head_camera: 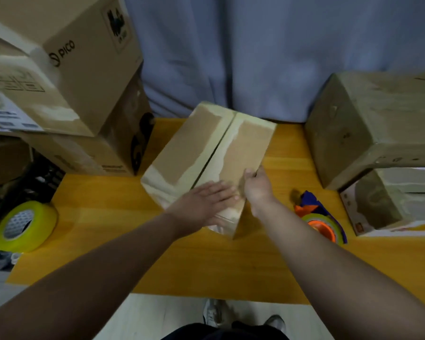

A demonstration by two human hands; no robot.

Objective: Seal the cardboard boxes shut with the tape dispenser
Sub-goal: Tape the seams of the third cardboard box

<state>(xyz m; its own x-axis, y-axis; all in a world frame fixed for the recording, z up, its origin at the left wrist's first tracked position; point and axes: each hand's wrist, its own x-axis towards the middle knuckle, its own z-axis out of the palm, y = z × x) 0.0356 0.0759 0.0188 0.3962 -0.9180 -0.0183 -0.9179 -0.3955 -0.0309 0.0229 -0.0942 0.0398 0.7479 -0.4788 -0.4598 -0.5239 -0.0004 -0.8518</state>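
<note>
A small cardboard box [196,146] lies in the middle of the yellow table [123,241], its two top flaps meeting along a dark seam, with pale old tape marks along the edges. My left hand [206,200] lies flat, fingers spread, on the near end of the left flap. My right hand [258,185] grips the near edge of the right flap, thumb on top. The tape dispenser [322,223], orange and purple with a roll of tape on it, lies on the table just right of my right forearm, touching neither hand.
A loose roll of yellow tape [22,227] stands at the table's left edge. Large cardboard boxes [84,69] are stacked at the back left. Two more boxes [378,119] sit stacked at the right. A blue curtain [255,57] hangs behind the table.
</note>
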